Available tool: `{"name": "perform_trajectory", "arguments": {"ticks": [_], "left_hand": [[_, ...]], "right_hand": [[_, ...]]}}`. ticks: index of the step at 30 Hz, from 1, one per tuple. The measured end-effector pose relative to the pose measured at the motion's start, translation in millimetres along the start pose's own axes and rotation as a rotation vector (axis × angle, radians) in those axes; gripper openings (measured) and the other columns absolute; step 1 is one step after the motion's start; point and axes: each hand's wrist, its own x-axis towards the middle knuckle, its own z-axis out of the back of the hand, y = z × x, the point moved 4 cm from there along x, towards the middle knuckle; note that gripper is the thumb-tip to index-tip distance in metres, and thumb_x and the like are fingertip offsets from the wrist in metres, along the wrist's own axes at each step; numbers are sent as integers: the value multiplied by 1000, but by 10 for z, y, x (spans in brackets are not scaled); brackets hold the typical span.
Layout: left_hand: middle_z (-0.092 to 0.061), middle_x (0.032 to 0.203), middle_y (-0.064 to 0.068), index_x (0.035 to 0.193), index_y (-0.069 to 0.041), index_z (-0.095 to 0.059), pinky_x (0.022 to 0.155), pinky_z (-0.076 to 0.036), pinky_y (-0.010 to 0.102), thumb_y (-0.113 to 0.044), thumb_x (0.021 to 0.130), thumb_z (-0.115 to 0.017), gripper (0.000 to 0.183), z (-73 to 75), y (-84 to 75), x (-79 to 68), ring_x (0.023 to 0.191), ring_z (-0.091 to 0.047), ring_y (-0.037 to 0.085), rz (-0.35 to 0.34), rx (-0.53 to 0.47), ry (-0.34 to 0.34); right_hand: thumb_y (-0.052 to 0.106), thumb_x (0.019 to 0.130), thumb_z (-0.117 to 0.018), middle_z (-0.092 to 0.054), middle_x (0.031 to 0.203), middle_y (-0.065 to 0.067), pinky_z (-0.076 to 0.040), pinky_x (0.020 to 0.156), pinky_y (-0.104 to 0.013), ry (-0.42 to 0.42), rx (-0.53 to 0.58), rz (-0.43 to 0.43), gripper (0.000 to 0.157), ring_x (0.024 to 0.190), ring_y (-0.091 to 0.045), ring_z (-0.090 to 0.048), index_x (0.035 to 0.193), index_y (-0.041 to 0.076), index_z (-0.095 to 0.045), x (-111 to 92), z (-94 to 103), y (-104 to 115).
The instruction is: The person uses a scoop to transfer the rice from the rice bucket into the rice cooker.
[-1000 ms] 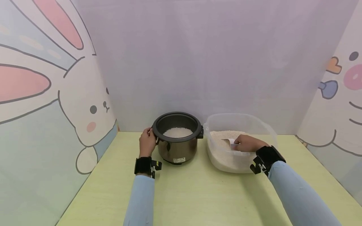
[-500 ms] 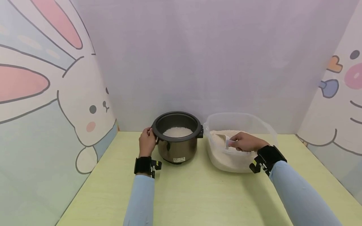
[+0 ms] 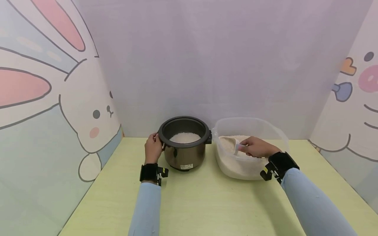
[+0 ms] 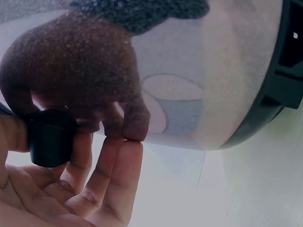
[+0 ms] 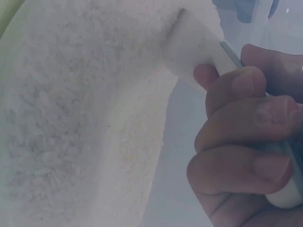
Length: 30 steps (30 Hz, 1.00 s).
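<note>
On the left, a dark shiny rice cooker (image 3: 184,156) stands open-topped with white rice (image 3: 185,138) in it. My left hand (image 3: 153,151) holds its left side; in the left wrist view, thumb and fingers are around the black side handle (image 4: 52,140), fingertips at the glossy wall. To the right is a clear plastic tub (image 3: 251,121) of rice. Inside it, my right hand (image 3: 256,147) grips a white scoop (image 3: 237,146) by its handle, its bowl pointing left and filled with rice. The right wrist view shows the fingers curled round that handle, close over the rice (image 5: 52,118).
Both vessels stand near the back of a pale yellow-green table (image 3: 200,203), with a narrow gap between them. A lilac backdrop (image 3: 200,65) rises right behind. Printed cartoon panels close off the left side (image 3: 79,131) and the right side (image 3: 348,131).
The scoop, partly sunk in the rice at first, has turned and come up with rice in its bowl; the right hand has risen slightly. The left hand keeps its hold on the rice cooker.
</note>
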Motion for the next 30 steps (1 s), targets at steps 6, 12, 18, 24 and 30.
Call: {"name": "perform_trajectory", "arguments": {"ticks": [6, 12, 18, 24, 30], "left_hand": [[-63, 110, 21, 140, 3, -55, 74, -56, 39, -27, 112, -41, 43, 10, -16, 13, 94, -60, 30, -2, -5, -3], [-64, 110, 21, 140, 2, -55, 73, -55, 39, -28, 112, -41, 44, 5, -11, 14, 93, -61, 30, -6, 2, -7], [-63, 109, 20, 141, 1, -55, 73, -56, 39, -29, 112, -40, 44, -14, 17, 15, 92, -60, 29, 2, -3, 2], [-64, 110, 20, 141, 2, -55, 73, -57, 39, -28, 112, -41, 44, -7, 11, 19, 93, -61, 30, -3, -11, -5], [-63, 104, 18, 140, 1, -55, 68, -52, 33, -30, 112, -42, 44, 3, 35, 25, 87, -59, 27, -2, -10, -1]], "right_hand": [[20, 109, -51, -36, 58, 3, -25, 46, -27, -6, 67, -1, 31, 45, -9, -25, 105, -7, -66, -19, 11, 33], [19, 110, -50, -38, 60, 2, -25, 46, -27, 11, 128, -27, 32, 46, -9, -25, 114, -9, -64, -34, 18, 15], [21, 111, -46, -38, 62, 2, -26, 47, -28, 42, 195, -69, 36, 48, -10, -26, 112, -12, -61, -30, 44, -40], [22, 111, -44, -40, 67, 0, -26, 47, -29, 47, 278, -96, 41, 50, -10, -27, 129, -13, -57, -48, 87, -42], [22, 112, -43, -41, 69, 0, -23, 47, -27, 24, 389, -108, 43, 49, -8, -27, 131, -15, -52, -44, 111, -49]]}}
